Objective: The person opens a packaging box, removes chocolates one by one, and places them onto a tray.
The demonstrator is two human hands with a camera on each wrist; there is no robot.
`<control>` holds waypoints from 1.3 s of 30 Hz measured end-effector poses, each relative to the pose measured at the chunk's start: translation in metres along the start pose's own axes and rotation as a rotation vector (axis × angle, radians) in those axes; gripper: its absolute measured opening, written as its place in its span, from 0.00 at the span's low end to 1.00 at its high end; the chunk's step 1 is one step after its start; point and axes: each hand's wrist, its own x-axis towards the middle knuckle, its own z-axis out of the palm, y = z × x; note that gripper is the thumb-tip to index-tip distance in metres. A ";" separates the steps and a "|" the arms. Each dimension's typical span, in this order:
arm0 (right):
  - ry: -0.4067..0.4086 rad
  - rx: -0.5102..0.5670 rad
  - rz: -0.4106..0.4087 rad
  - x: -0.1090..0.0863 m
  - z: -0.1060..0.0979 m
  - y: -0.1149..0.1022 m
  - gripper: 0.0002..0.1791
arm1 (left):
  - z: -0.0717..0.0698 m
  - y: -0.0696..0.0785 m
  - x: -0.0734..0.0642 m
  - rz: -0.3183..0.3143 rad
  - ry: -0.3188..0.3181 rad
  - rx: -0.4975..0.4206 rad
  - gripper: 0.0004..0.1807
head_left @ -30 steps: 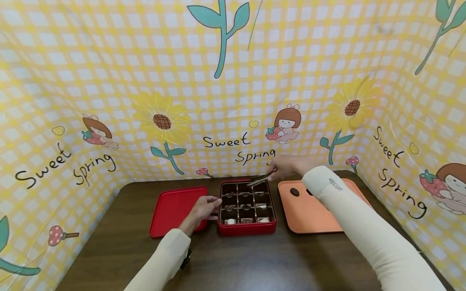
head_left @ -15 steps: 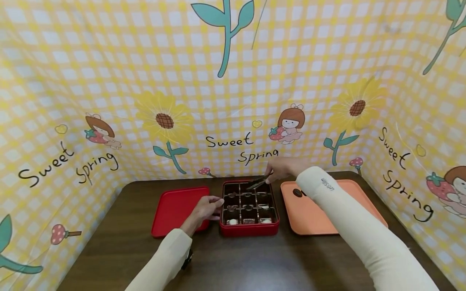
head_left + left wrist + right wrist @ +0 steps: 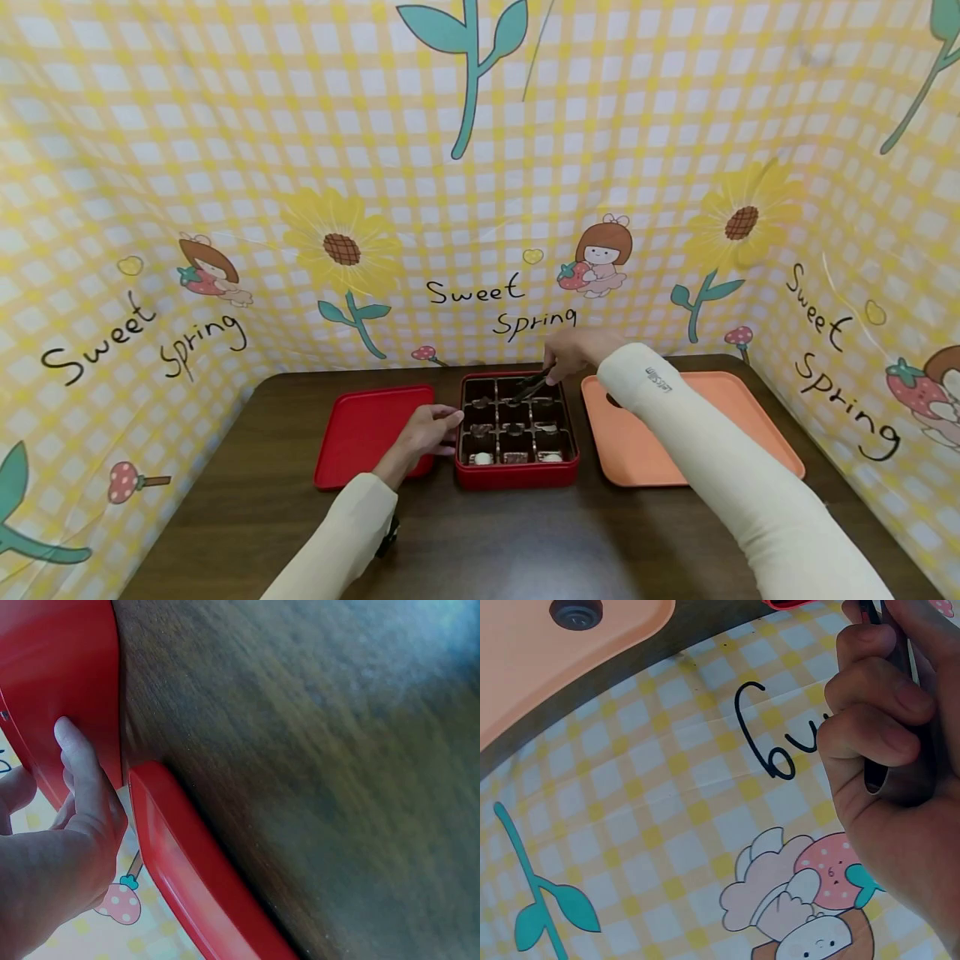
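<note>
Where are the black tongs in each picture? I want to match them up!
Head: the black tongs are just right of centre, below the middle, in the right hand, over the red box.
Left wrist: not in it.
Right wrist: upper right, gripped in the right hand.
Shared landmark: the yellow checked cloth, in all three views.

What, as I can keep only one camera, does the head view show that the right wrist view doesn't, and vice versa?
Only the head view: the left hand, the red lid, and the compartments inside the red box.

Only the right wrist view: the rear end of the black tongs and a mark on the dark round piece, which the sleeve mostly hides in the head view.

Both: the right hand gripping the tongs, the orange tray, the table, the checked cloth, and probably the box, a mere sliver in the second.
</note>
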 end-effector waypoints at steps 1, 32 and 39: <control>-0.011 -0.001 0.010 0.001 -0.001 -0.001 0.19 | 0.000 0.000 0.000 0.000 0.001 -0.001 0.20; -0.057 -0.045 0.144 0.016 0.003 -0.029 0.15 | -0.001 0.000 0.002 -0.029 0.001 0.005 0.22; -0.070 -0.020 0.163 0.020 0.002 -0.029 0.10 | -0.002 0.000 0.001 -0.016 -0.006 0.004 0.22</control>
